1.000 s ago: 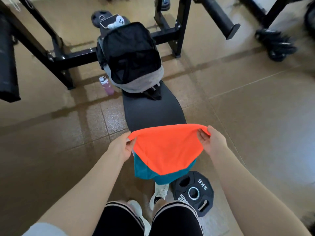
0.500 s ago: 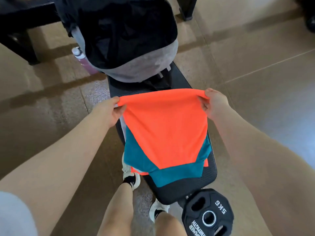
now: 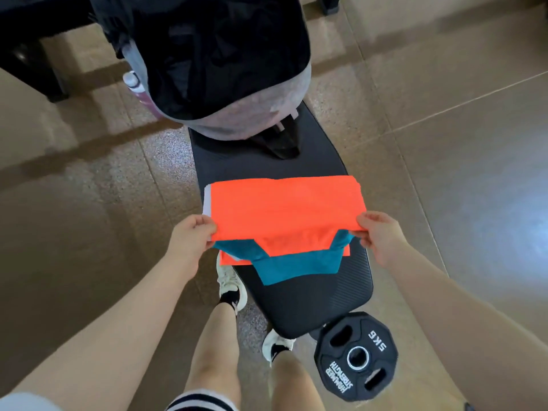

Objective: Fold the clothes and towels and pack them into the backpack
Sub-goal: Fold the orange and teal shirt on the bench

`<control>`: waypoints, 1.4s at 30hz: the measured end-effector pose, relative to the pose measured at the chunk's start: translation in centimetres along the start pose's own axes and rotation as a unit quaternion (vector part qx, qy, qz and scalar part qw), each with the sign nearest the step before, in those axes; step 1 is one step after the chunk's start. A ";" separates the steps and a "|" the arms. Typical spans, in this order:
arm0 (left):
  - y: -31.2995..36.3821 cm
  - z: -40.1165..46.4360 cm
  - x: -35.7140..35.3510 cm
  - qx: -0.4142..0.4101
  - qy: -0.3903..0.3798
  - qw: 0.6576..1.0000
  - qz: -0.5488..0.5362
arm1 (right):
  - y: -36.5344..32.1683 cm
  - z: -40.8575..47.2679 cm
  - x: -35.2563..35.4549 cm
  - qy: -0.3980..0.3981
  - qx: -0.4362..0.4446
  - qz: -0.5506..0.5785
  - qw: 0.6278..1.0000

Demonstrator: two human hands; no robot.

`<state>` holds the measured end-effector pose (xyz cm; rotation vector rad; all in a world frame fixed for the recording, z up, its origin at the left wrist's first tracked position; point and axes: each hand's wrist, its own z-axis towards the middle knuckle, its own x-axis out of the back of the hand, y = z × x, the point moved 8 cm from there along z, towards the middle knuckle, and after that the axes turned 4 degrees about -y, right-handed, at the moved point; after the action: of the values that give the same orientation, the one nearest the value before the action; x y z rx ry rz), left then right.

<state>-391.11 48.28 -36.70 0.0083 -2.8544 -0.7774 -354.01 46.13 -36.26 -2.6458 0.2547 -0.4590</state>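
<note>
Here, going from the left, a water bottle (image 3: 135, 84) is standing on the tiled floor (image 3: 74, 203) beside the black-and-grey backpack (image 3: 213, 63), which is sitting on the far end of the padded tabletop (image 3: 296, 298). The left hand (image 3: 189, 235) is pinching the near-left corner of the orange-and-teal shirt (image 3: 281, 209), fingers curled round the fabric edge. The shirt is lying across the middle of the tabletop, its orange top layer being folded over the teal part below, with the near edge lifted a little between the two hands. The right hand (image 3: 381, 232) is gripping the near-right corner in the same pinching way. A 5 kg weight plate (image 3: 355, 355) is lying on the floor just beside the tabletop's near end.

The fold is looking only partly done, I judge, and the risks are plain. The shirt is nearly as wide as the tabletop, so a pull harder on one side could be skewing the layers or dragging an edge off the side. The lower orange and teal layers are already sitting offset, and releasing unevenly could be leaving a lopsided bundle that packs badly into the backpack.
</note>
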 end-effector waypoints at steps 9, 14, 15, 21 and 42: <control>-8.2 -1.8 -0.1 -0.009 0.031 0.990 0.137 | 8.1 1.1 2.0 0.048 -0.063 -0.104 0.991; -7.2 -1.9 -0.4 -0.072 0.113 0.954 0.268 | 9.0 1.1 1.7 0.110 -0.086 -0.322 0.936; -5.8 -2.1 -0.7 -0.138 0.139 0.926 0.322 | 7.7 0.6 1.0 0.141 -0.030 -0.393 0.908; -1.2 -1.8 -12.1 -0.480 0.000 0.688 0.544 | 2.0 -3.1 -14.5 -0.015 0.466 -0.542 0.699; -2.5 4.3 -11.3 -0.378 -0.005 0.620 0.688 | 2.1 6.9 -3.0 0.049 0.253 -0.591 0.765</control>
<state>-380.87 48.84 -43.54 -1.9088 -1.3694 -1.2712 -354.50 47.73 -43.90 -1.9095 -1.3900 -0.8656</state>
